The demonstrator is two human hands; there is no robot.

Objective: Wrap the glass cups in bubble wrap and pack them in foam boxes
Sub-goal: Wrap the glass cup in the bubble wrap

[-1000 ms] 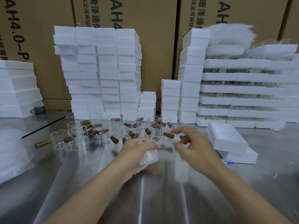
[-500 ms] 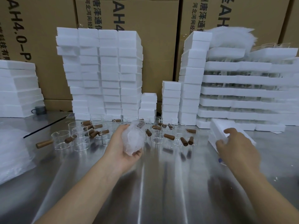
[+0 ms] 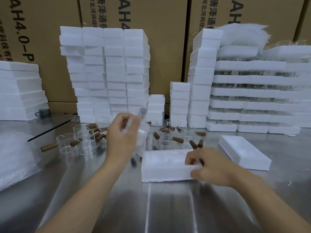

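Note:
My left hand (image 3: 122,135) grips a glass cup wrapped in bubble wrap (image 3: 143,130) and holds it up above the table, just left of a white foam box (image 3: 165,165). That box lies flat on the steel table in front of me. My right hand (image 3: 210,165) grips the box's right end, fingers curled over its top edge. Several bare glass cups with brown wooden handles (image 3: 67,143) stand behind the box and my left hand.
A second foam box (image 3: 244,152) lies to the right. Tall stacks of foam boxes (image 3: 107,73) and foam trays of glassware (image 3: 252,98) line the back before cardboard cartons. A heap of bubble wrap (image 3: 15,157) sits at the left edge.
My right hand reached to the foam boxes at the right and brought one to the table's middle. My left hand raised the wrapped cup and turned it over.

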